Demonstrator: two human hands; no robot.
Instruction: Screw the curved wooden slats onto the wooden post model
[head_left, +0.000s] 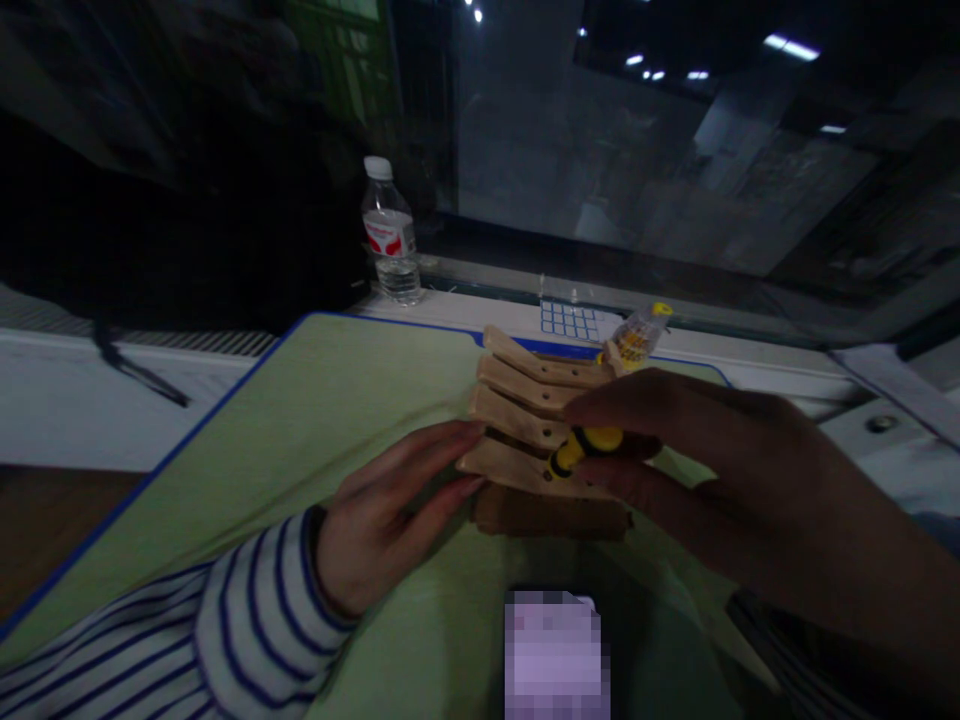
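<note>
A wooden piece with several curved slats [517,405], each with small holes, rests on the green table. My left hand [397,500], in a striped sleeve, grips the left end of its nearest slat between fingers and thumb. My right hand [697,450] is closed on a small yellow and black screwdriver [581,450]. The screwdriver slants down to the left, its lower end at a hole of the nearest slat. Whether the tip sits inside that hole I cannot tell. My right hand hides the right part of the slats. A brown block [555,515] lies just in front, under or against the wooden piece.
A phone [555,650] with a blurred screen lies on the green table [300,420] near me. Behind, on the windowsill, stand a water bottle [391,240] and a small yellow-capped clear bottle [637,335]. A dark cloth heap [187,220] is at left.
</note>
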